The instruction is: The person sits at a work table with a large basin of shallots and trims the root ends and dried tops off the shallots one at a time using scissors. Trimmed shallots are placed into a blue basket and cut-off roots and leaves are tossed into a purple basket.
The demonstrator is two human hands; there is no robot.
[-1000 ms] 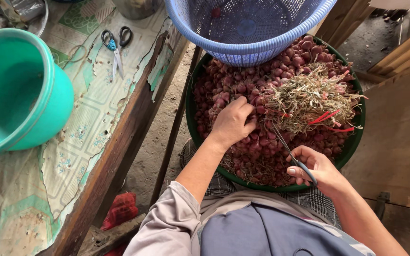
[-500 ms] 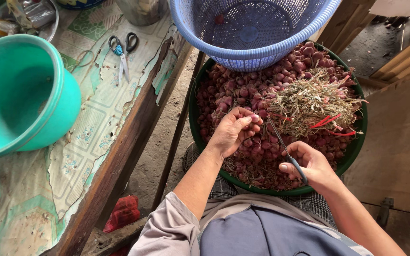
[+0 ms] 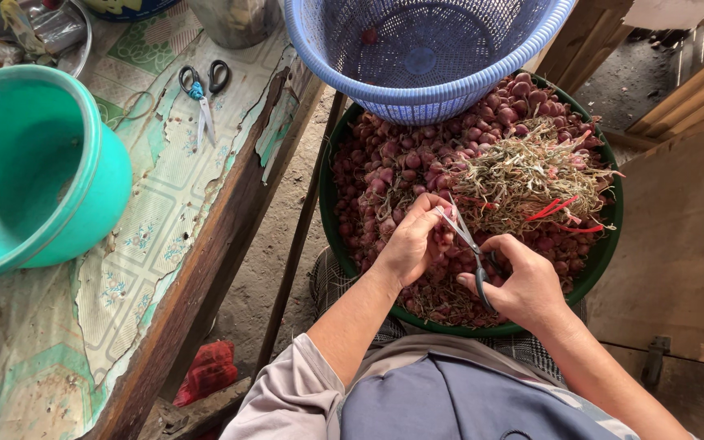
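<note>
Fingers (image 3: 429, 213) of left hand (image 3: 411, 244) pinched shut on one shallot (image 3: 442, 218), above green basin (image 3: 329, 213) at 12 o'clock from me. Right hand (image 3: 523, 285) closed through scissors (image 3: 468, 248), blades open at shallot. I judge bulb light, firm, papery skin slippery; grip round middle, leave ends free.

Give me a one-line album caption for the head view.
Left hand holds a shallot to scissors in the right hand, over a green basin of shallots.

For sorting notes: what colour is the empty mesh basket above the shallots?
Blue basket, clearest in the head view.
</note>
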